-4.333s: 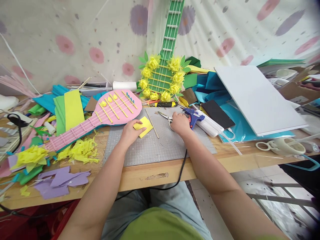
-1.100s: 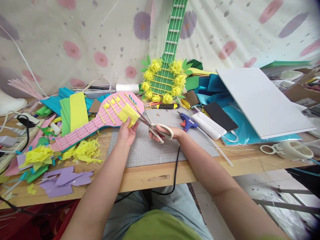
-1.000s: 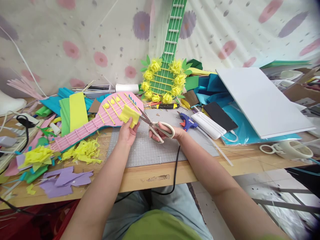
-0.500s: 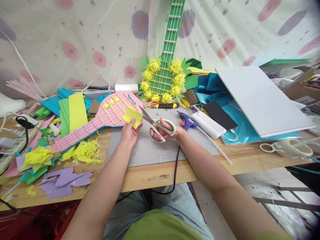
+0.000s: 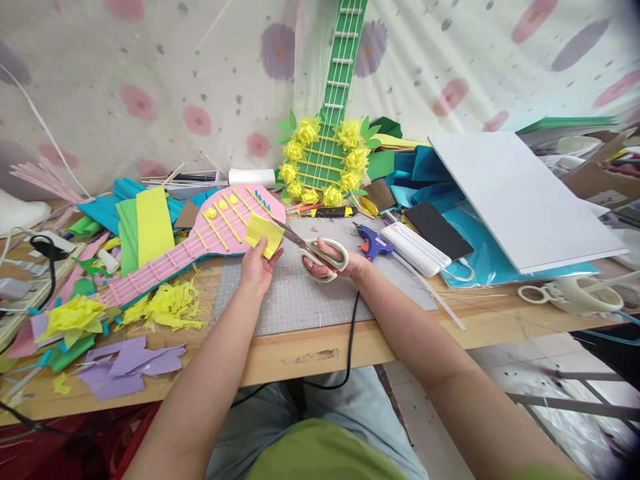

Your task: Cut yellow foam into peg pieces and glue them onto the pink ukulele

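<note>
My left hand [image 5: 259,267] pinches a small square of yellow paper [image 5: 264,235] above the cutting mat. My right hand [image 5: 325,257] has its fingers through the white handles of a pair of scissors [image 5: 310,251], whose blades lie at the right and upper edge of the yellow paper. Behind the paper, a pink paper guitar [image 5: 233,220] with yellow and blue strips lies slanted on the table. A green paper guitar [image 5: 320,160], ringed with yellow paper flowers, leans upright against the curtain.
Under my hands is a grey cutting mat [image 5: 295,313]. To the right lie a blue glue gun [image 5: 373,241], a white power strip [image 5: 416,249], a black phone [image 5: 439,230] and a white board [image 5: 530,207]. Yellow scraps [image 5: 170,303] and purple paper [image 5: 133,367] cover the left side.
The scissors' blades have come closer together at the yellow paper's edge, and the handles have drawn together. Both hands stay in nearly the same place.
</note>
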